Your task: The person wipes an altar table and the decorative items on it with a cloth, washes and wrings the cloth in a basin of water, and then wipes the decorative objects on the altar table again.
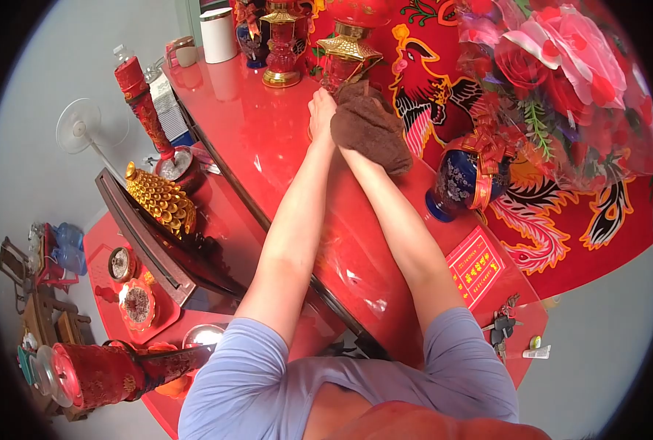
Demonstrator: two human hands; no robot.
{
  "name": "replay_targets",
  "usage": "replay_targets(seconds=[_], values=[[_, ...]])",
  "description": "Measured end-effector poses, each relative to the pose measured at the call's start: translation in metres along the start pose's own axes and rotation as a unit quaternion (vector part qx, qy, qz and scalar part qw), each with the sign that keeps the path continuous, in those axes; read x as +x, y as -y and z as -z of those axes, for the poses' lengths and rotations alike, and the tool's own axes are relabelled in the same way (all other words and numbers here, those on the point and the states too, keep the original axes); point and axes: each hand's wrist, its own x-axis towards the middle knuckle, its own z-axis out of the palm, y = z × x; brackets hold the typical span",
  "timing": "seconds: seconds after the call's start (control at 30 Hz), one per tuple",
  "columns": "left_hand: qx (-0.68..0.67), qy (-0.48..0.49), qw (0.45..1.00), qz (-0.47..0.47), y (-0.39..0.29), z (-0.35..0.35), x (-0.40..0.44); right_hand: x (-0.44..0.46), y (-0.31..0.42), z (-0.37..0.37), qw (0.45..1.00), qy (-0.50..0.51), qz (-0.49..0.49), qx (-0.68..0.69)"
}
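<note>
As the cloth (370, 132) bunches over the right hand, on the near side of the lamp (350, 47), I cannot tell that hand's grip. The left hand (323, 111), fingers close together, is at the lamp's base, its hold unclear. Lopsided pressure could topple the lamp into the second lamp (281, 48), at its left.

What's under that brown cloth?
The right forearm runs up to the brown cloth, its wrist end passing beneath. The cloth covers the right hand, so its grip and anything it touches under there can't be seen.
</note>
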Motion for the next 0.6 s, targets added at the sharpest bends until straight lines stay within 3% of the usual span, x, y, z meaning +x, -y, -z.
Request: replay_targets(seconds=[0.13, 0.17, 0.23, 0.27, 0.3, 0.33, 0.43, 0.47, 0.57, 0.6], values=[[0.007, -0.016, 1.000, -0.011, 0.016, -0.012, 0.013, -0.007, -0.021, -0.031, 0.995, -0.059, 0.067, -0.032], [0.017, -0.027, 0.999, -0.034, 0.018, -0.016, 0.012, -0.008, -0.025, -0.032, 0.997, -0.057, 0.049, 0.007], [0.040, -0.049, 0.995, -0.078, 0.020, -0.012, 0.002, 0.003, -0.017, 0.006, 0.965, -0.038, -0.062, 0.251], [0.051, -0.041, 0.995, -0.074, 0.020, -0.010, 0.004, 0.007, -0.014, 0.032, 0.885, 0.043, -0.182, 0.426], [0.062, -0.031, 0.995, -0.070, 0.020, -0.010, 0.006, 0.004, -0.014, 0.049, 0.755, 0.120, -0.293, 0.574], [0.073, -0.021, 0.995, -0.066, 0.019, -0.010, 0.006, -0.005, -0.014, 0.055, 0.589, 0.012, -0.302, 0.749], [0.048, -0.040, 0.996, -0.060, 0.010, -0.007, 0.000, -0.014, -0.018, 0.084, 0.461, -0.043, -0.369, 0.806], [0.062, -0.036, 0.996, -0.055, 0.013, -0.009, 0.002, -0.007, -0.005, 0.120, 0.442, -0.043, -0.422, 0.790], [0.052, -0.037, 0.996, -0.061, 0.010, -0.005, 0.000, -0.021, -0.017, 0.112, 0.428, -0.116, -0.465, 0.766], [0.058, -0.030, 0.996, -0.055, 0.009, -0.005, 0.000, -0.024, -0.017, 0.116, 0.464, -0.113, -0.481, 0.735]])
